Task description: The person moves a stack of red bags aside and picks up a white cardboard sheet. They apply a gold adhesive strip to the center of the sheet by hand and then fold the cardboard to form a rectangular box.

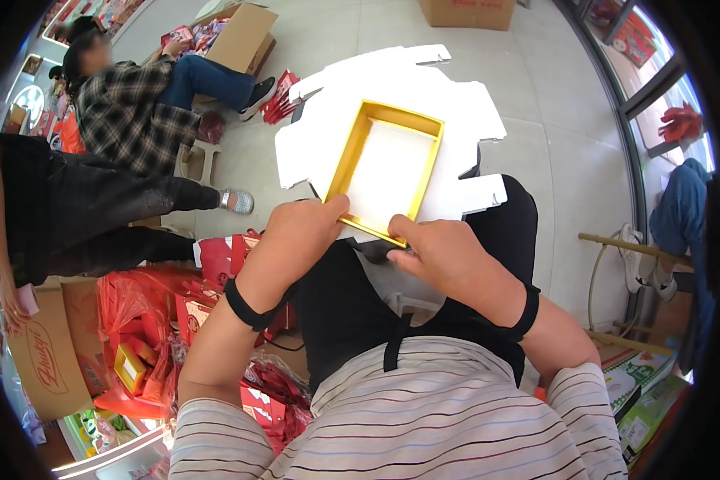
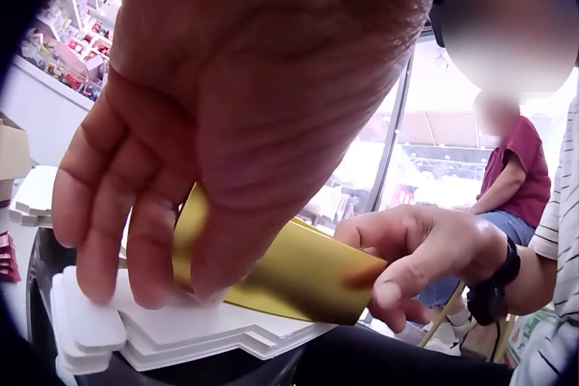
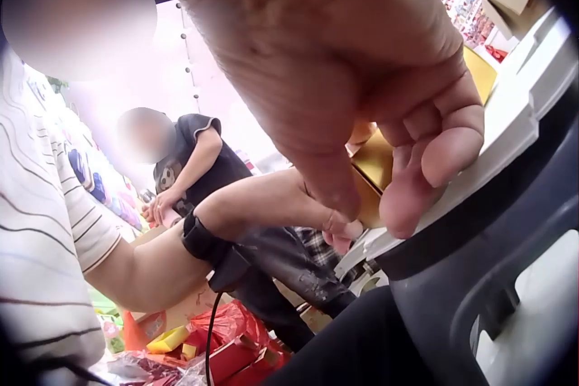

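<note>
The left hand [image 1: 306, 230] and right hand [image 1: 450, 253], fingers part-curled, pinch the gold box [image 1: 352, 156] near the white card stack's [image 1: 308, 148] near edge; even, gentle pressure suits thin walls.

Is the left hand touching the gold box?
Touching. The head view shows the left hand gripping the gold box at its near left corner.
</note>
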`<move>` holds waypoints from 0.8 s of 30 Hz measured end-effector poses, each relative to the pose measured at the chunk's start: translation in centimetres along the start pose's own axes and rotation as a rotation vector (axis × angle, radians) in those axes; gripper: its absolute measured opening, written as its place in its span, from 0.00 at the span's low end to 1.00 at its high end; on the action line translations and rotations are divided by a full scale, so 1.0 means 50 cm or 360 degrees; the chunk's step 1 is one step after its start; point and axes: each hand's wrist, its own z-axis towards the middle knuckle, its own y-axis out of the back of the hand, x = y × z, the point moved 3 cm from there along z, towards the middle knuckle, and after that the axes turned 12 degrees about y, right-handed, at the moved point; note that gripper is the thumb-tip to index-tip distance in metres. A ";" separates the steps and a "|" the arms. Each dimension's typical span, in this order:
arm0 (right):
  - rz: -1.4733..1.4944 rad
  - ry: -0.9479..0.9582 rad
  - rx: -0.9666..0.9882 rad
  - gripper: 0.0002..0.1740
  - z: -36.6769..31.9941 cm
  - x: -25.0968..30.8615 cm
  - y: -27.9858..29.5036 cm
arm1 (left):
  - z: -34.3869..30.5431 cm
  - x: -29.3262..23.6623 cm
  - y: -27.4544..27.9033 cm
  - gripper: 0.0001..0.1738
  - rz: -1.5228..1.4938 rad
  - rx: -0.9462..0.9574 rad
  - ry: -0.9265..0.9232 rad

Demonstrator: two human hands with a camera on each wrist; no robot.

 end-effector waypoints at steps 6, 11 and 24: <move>-0.0269 -0.0166 -0.0010 0.09 0.000 -0.042 0.039 | 0.001 -0.037 -0.030 0.08 -0.0245 -0.0176 -0.0025; -0.0535 -0.0075 0.0163 0.09 0.015 -0.041 0.060 | 0.006 -0.062 -0.039 0.09 -0.0238 -0.0291 -0.0074; -0.0561 -0.0088 0.0111 0.09 0.017 -0.041 0.060 | -0.045 -0.071 -0.029 0.12 -0.0563 -0.0438 0.0077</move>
